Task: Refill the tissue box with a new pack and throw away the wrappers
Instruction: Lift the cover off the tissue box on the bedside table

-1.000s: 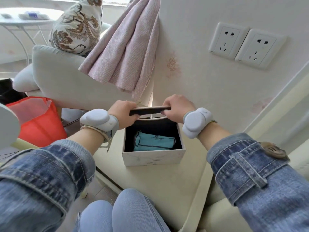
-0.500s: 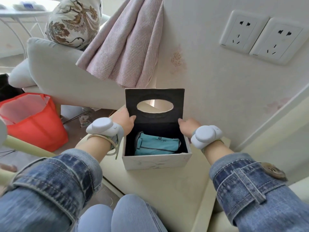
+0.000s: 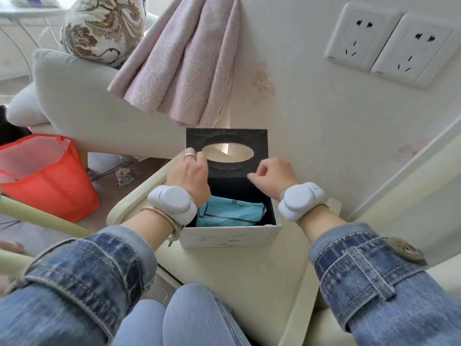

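While the cream counter carries the white tissue box near the wall, its black lid stands swung up and open, so the opening step looks done. A blue tissue pack lies flat at the bottom of the box, seemingly still in its wrapper; whether it is new or spent I cannot tell. Both hands hover over the box holding nothing: left hand loosely curled against the lid, right hand curled just apart from it. Wrapper disposal, likely into the red bag, remains
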Demonstrator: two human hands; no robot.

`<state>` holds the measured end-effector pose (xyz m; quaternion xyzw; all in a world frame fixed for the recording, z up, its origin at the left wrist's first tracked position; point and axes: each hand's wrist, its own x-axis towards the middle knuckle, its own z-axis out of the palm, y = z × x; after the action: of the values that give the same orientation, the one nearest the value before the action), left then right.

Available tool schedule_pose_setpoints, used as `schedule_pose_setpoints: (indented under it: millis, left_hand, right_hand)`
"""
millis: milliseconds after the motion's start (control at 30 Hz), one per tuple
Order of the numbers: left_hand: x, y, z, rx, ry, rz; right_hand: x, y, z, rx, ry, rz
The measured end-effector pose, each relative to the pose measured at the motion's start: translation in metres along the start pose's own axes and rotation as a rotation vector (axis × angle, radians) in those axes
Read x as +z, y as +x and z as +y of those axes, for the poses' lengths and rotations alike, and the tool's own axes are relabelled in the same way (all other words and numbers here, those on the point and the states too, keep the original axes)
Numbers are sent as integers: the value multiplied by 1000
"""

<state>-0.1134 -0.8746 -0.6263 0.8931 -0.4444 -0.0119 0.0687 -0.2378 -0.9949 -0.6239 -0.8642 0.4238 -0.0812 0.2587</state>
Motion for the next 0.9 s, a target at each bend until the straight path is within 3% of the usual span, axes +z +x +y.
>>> schedule_pose_setpoints:
  millis: [67,167,300,433,633,900]
  left_hand:
    - [7,3,6,168,3,-114]
    - [25,-4,15,234,66,-435]
    - [43,-1,9,204,85,-470]
    - [52,2,5,203,134,-489]
    - [55,3,4,175,27,-529]
    - [15,-7,9,121,-174,-424]
  right_hand:
    - [6,-1,-13,-96,-9,-175]
    - [20,-6,-19,-78,-159,-501]
    - [37,-7,-13,-63,-389,-707]
    - [47,-2,-10,-19,-448,-683]
    - [47,-4,-10,-9,-461,-632]
    - [11,-15,-26,-63,-52,-406]
